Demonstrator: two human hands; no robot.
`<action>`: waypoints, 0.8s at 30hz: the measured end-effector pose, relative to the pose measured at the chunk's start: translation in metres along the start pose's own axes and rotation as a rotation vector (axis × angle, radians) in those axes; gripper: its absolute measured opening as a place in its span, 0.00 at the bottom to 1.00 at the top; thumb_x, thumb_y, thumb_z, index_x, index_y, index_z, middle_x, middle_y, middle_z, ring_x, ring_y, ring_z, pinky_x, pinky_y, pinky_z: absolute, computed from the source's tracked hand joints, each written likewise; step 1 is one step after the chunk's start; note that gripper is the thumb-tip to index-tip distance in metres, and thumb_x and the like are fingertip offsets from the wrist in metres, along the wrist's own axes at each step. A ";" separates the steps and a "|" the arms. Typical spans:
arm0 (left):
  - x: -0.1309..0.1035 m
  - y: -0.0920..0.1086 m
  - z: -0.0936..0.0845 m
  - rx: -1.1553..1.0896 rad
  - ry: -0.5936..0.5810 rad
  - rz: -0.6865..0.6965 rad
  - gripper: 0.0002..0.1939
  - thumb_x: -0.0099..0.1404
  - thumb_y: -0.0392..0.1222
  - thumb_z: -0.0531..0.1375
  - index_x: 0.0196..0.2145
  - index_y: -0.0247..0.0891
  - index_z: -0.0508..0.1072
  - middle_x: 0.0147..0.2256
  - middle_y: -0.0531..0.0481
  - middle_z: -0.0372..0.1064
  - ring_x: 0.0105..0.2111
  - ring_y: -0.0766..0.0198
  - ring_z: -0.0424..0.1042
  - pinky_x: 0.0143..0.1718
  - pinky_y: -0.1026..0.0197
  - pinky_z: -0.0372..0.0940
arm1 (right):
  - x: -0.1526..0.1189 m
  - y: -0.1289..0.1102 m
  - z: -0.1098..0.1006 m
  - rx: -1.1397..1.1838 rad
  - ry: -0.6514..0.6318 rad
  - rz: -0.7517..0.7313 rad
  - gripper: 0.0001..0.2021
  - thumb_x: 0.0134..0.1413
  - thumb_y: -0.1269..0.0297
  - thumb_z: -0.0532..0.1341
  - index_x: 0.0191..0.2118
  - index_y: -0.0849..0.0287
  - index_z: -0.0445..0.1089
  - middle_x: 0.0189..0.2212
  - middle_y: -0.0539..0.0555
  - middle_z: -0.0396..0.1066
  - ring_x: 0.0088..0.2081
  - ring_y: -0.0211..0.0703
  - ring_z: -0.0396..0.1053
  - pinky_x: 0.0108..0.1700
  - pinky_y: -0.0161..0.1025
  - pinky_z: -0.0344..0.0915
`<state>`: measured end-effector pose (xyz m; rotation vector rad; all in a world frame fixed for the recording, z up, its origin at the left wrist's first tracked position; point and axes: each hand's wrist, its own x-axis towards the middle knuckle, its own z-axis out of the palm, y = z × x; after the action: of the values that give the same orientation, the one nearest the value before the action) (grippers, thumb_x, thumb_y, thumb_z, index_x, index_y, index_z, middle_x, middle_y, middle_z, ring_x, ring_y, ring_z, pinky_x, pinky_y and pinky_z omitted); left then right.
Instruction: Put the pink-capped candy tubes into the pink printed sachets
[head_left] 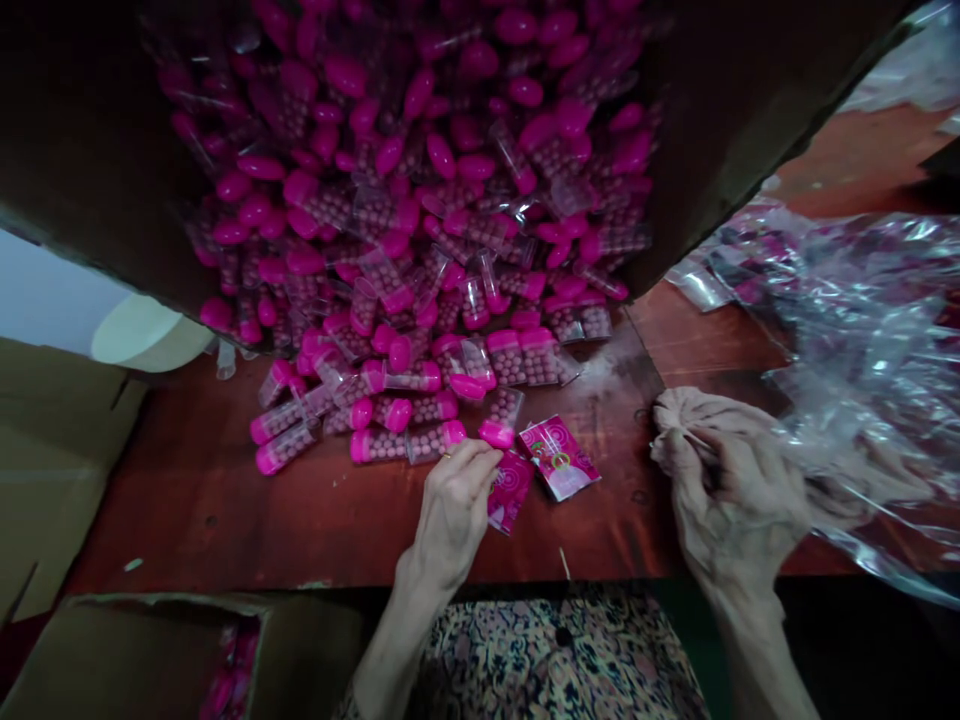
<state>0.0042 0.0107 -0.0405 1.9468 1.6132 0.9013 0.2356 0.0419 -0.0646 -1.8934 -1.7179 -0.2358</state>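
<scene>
My left hand (452, 505) is closed, its fingertips pinched at the upper edge of a pink printed packet (513, 492). Just beyond those fingers, a clear tube with a pink cap (501, 415), holding small pink balls, touches or nearly touches them. A second printed packet (559, 458) lies flat to the right. Over on the right, my right hand (739, 500) grips a bunched beige cloth (705, 408) between thumb and fingers. Several more capped tubes (409, 442) lie in a loose row left of the packets.
A big heap of pink-capped tubes (420, 190) spills from a dark carton (742, 110) onto the reddish wooden table (225, 520). Crumpled clear plastic bags (877, 330) cover the right side. A pale round lid or dish (150, 335) and an open cardboard box (135, 650) are at left.
</scene>
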 end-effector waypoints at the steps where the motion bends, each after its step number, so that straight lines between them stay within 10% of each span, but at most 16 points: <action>1: 0.003 -0.004 0.002 0.045 -0.015 0.030 0.12 0.63 0.28 0.52 0.40 0.35 0.72 0.38 0.47 0.69 0.38 0.64 0.69 0.41 0.60 0.67 | 0.000 0.000 0.000 0.004 -0.001 0.002 0.16 0.60 0.56 0.50 0.36 0.61 0.71 0.34 0.62 0.71 0.39 0.54 0.66 0.37 0.44 0.58; 12: -0.006 0.006 0.009 0.656 -0.234 0.028 0.13 0.61 0.24 0.46 0.35 0.34 0.66 0.34 0.44 0.63 0.30 0.60 0.67 0.30 0.58 0.67 | -0.002 0.003 0.003 -0.003 0.029 -0.017 0.15 0.59 0.57 0.52 0.35 0.60 0.71 0.34 0.61 0.72 0.39 0.53 0.66 0.38 0.45 0.60; 18: -0.020 0.001 0.008 0.695 -0.092 -0.100 0.06 0.64 0.34 0.51 0.33 0.35 0.67 0.32 0.45 0.66 0.23 0.62 0.69 0.20 0.60 0.65 | 0.000 0.005 -0.001 0.066 0.000 -0.049 0.18 0.60 0.55 0.50 0.38 0.63 0.71 0.35 0.63 0.71 0.41 0.55 0.66 0.42 0.49 0.62; 24: -0.007 0.028 -0.003 0.306 0.196 -0.081 0.08 0.65 0.33 0.51 0.38 0.35 0.69 0.30 0.48 0.68 0.29 0.63 0.71 0.32 0.60 0.68 | -0.002 0.026 -0.016 0.312 -0.208 -0.096 0.25 0.59 0.48 0.45 0.46 0.63 0.68 0.45 0.65 0.68 0.48 0.60 0.64 0.48 0.55 0.60</action>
<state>0.0202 -0.0020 -0.0199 2.0239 2.0312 0.8782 0.2635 0.0317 -0.0598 -1.6554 -1.8591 0.1907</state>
